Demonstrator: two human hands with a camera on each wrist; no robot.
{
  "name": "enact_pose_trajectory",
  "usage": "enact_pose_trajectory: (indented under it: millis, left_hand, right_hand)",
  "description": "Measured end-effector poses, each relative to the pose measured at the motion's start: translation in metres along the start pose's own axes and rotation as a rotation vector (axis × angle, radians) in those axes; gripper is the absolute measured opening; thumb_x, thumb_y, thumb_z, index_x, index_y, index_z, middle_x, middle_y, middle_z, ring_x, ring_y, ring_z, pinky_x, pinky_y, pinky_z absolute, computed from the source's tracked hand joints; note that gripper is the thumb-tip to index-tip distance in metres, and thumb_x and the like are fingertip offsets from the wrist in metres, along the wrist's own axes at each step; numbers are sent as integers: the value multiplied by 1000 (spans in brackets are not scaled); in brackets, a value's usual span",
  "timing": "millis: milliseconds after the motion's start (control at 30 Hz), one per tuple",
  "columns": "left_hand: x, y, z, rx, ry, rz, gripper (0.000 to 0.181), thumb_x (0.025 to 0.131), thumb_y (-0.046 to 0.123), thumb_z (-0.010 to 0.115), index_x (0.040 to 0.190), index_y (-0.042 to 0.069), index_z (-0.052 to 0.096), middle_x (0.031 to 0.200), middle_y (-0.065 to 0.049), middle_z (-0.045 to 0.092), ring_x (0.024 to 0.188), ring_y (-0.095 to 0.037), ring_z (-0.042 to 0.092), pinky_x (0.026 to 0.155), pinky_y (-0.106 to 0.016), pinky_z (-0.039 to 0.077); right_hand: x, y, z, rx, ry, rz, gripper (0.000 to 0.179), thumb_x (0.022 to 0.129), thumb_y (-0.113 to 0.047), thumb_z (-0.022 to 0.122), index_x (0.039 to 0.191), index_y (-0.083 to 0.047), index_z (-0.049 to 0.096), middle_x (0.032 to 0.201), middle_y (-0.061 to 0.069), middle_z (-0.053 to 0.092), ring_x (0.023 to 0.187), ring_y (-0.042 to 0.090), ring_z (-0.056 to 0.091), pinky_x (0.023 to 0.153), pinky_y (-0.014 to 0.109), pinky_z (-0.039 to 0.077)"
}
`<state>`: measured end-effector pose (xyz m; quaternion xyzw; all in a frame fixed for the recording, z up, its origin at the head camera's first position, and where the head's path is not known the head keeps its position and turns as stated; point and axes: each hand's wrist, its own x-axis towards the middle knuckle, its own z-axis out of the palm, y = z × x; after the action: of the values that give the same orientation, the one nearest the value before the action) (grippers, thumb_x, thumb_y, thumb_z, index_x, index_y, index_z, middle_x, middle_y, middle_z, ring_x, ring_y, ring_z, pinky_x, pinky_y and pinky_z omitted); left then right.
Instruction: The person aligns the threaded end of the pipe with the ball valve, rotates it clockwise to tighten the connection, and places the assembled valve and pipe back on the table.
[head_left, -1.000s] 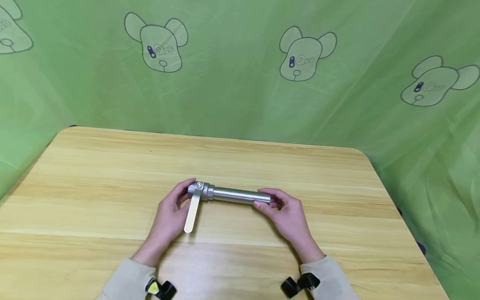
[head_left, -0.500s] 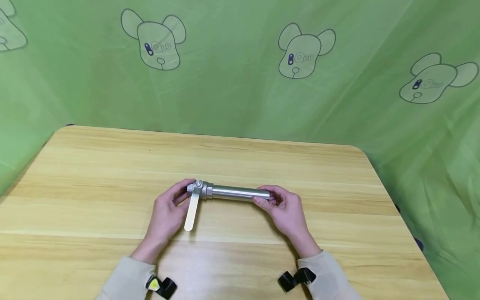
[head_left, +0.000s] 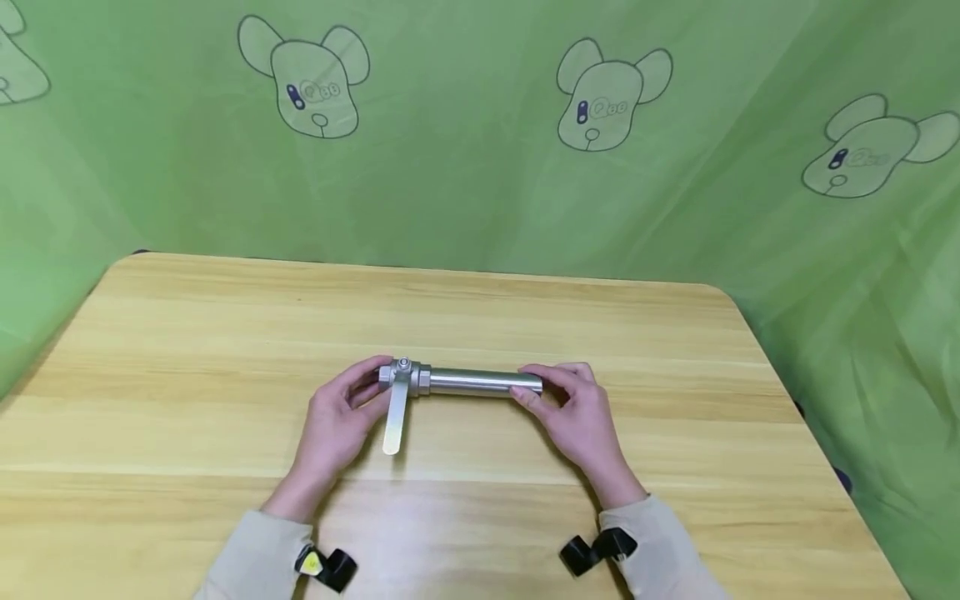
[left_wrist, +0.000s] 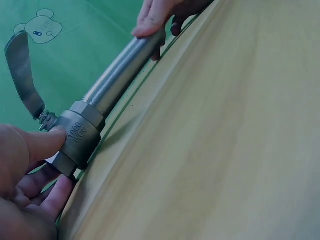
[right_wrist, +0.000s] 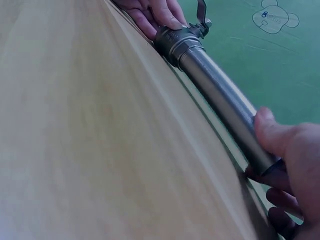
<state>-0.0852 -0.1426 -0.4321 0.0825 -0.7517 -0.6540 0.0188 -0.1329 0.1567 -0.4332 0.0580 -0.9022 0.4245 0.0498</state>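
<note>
A steel ball valve (head_left: 408,380) with a flat lever handle (head_left: 397,417) is joined to one end of a smooth steel pipe (head_left: 480,382). The lever points toward the person in the head view. My left hand (head_left: 337,421) holds the valve's outer end, thumb on the body and fingers around the hex end, as the left wrist view shows on the valve body (left_wrist: 77,135). At the pipe's free end, my right hand (head_left: 577,417) pinches the pipe (right_wrist: 225,105) between thumb and fingers. Some of each hand's fingertips are hidden behind the metal.
A light wood-grain table (head_left: 225,350) with rounded far corners lies under the hands. Behind it and to the sides hangs a green curtain (head_left: 465,200) printed with bear heads. Black wrist cameras (head_left: 333,569) sit at both sleeve cuffs.
The valve and pipe have shifted slightly right and now lie more level. The lever's lower end has swung a little right. One right finger now shows raised behind the hand.
</note>
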Motion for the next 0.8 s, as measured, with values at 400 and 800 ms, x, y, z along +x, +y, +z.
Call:
enact_pose_trajectory:
  millis: [400, 800]
  left_hand:
    - [0, -1, -1, -5, 43, -23, 50, 96, 2, 79, 144, 11, 69, 149, -19, 65, 135, -35, 68, 105, -17, 58]
    - [0, -2, 1, -81, 69, 29, 54, 93, -12, 73, 144, 5, 66, 156, -16, 60, 143, -32, 62, 110, -14, 52]
  right_hand:
    - [3, -1, 4, -21, -31, -28, 38, 95, -30, 85, 131, -19, 78, 126, 5, 76, 111, 21, 53, 93, 35, 51]
    - [1, 2, 5, 56, -3, -63, 38, 99, -16, 79, 136, -22, 76, 135, 2, 75, 110, 18, 57, 86, 25, 49]
